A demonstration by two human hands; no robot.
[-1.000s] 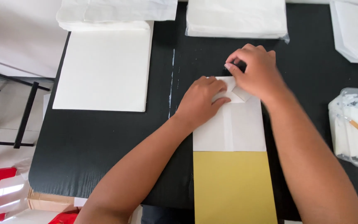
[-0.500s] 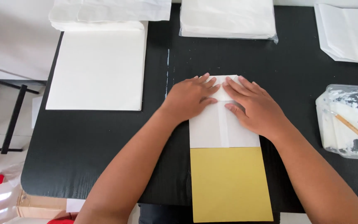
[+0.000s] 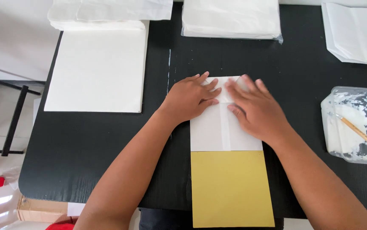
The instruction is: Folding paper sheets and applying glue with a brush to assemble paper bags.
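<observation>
Black tabletop (image 3: 107, 149) carries everything. Beyond the left hand, up and to its outer side: large white sheet stack (image 3: 96, 70). Straight ahead of both hands: bagged white paper pile (image 3: 230, 17). Outboard of the right hand: clear tub (image 3: 354, 125) smeared with white paste, brush handle (image 3: 362, 135) leaning in it.

Folded white paper piece (image 3: 224, 127) lies directly under both hands, resting on a yellow board (image 3: 230, 187) that runs back toward the body.

Left hand (image 3: 190, 99) and right hand (image 3: 256, 108): both flat, fingers spread, pressing down, nothing gripped.

Judgement: paper light, thin, limp, creases and tears easily, likely tacky at the seam. Lift by outer edges, not the centre seam.
</observation>
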